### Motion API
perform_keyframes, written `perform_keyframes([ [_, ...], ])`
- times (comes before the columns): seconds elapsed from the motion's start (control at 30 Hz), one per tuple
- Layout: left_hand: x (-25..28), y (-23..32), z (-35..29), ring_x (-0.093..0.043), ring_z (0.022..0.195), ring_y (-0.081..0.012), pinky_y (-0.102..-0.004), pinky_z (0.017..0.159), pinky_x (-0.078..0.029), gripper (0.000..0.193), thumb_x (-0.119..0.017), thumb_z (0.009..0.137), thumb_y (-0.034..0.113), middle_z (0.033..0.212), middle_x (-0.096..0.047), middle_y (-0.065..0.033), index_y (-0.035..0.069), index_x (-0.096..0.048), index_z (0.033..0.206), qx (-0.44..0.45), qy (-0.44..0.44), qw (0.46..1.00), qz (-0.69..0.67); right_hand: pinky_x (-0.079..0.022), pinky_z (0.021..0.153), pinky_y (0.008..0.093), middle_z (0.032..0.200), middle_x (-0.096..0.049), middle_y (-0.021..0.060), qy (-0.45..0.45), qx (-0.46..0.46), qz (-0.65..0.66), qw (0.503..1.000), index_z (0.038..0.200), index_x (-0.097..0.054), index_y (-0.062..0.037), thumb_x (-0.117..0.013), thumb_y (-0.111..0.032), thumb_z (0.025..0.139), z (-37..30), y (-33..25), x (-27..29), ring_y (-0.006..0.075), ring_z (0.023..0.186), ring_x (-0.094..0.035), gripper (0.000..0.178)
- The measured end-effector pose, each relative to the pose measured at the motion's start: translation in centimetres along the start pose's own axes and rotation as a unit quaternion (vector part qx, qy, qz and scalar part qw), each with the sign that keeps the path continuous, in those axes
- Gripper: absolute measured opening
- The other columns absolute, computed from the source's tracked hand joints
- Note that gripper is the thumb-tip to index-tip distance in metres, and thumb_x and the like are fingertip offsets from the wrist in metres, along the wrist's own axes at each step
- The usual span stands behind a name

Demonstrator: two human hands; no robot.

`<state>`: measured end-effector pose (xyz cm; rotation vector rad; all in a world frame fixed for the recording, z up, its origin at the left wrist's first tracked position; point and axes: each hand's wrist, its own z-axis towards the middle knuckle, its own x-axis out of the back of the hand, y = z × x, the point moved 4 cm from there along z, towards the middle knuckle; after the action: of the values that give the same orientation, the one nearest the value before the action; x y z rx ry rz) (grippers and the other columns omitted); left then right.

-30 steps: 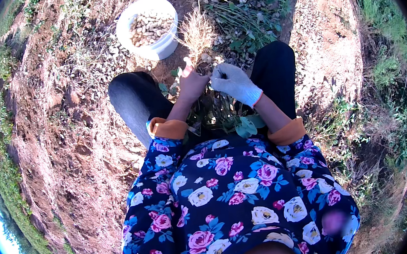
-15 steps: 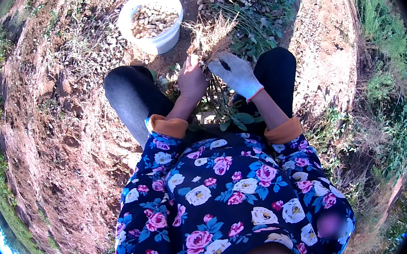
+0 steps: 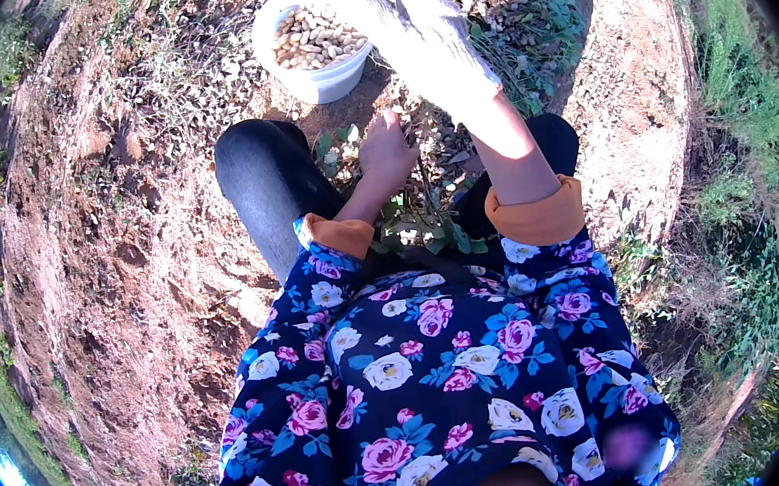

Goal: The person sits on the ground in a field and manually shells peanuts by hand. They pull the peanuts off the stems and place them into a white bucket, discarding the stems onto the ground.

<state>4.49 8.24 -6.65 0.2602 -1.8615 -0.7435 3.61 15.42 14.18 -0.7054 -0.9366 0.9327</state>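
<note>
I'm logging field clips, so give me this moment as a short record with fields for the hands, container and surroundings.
Left hand: bare, fingers curled, by leafy stems between the knees; grip unclear
Right hand: in a white glove, overlapping the right edge of the bucket in view; whether it holds anything is unclear
Container: white bucket, upright
Contents: unshelled peanuts
Beside it: green plants on the ground, right of the glove
Clothing: floral top, orange cuffs, dark trousers
</note>
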Motion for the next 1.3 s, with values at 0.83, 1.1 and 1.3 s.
perform_keyframes([
  [0.83, 5.0, 2.9, -0.3, -0.055, 0.074, -0.0066, -0.0215, 0.066, -0.046, 0.027, -0.064, 0.080, 0.009, 0.091, -0.062, -0.0036, 0.003, -0.056, 0.105, -0.176, 0.015, 0.898, -0.403, -0.049, 0.068, 0.0269, 0.087, -0.061, 0.0053, 0.013, -0.481, 0.422, 0.769, 0.112, -0.052, -0.0030, -0.061, -0.002, 0.071, -15.5, 17.2, -2.3, 0.0136, 0.074, -0.059, 0.042],
  [1.1, 5.3, 4.4, 0.0, -0.050, 0.061, -0.0052, -0.0209, 0.058, -0.042, 0.011, -0.061, 0.083, 0.014, 0.069, -0.055, 0.0012, 0.004, -0.057, 0.087, -0.149, -0.102, 0.935, -0.306, -0.047, 0.073, 0.0274, 0.093, -0.061, 0.0042, 0.000, -0.436, 0.375, 0.818, 0.110, -0.054, -0.0027, -0.062, -0.005, 0.070, -15.9, 16.5, -2.1, 0.0126, 0.082, -0.057, 0.040],
  [1.3, 8.2, 8.0, -3.2, -0.051, 0.060, -0.0084, -0.0215, 0.055, -0.042, 0.015, -0.057, 0.086, 0.011, 0.071, -0.056, -0.0020, -0.001, -0.058, 0.096, -0.127, -0.253, 0.823, -0.492, -0.046, 0.068, 0.0272, 0.092, -0.061, 0.0079, 0.107, -0.444, 0.323, 0.829, 0.116, -0.046, 0.0024, -0.061, -0.010, 0.071, -15.9, 21.7, -2.3, 0.0147, 0.076, -0.057, 0.049],
])
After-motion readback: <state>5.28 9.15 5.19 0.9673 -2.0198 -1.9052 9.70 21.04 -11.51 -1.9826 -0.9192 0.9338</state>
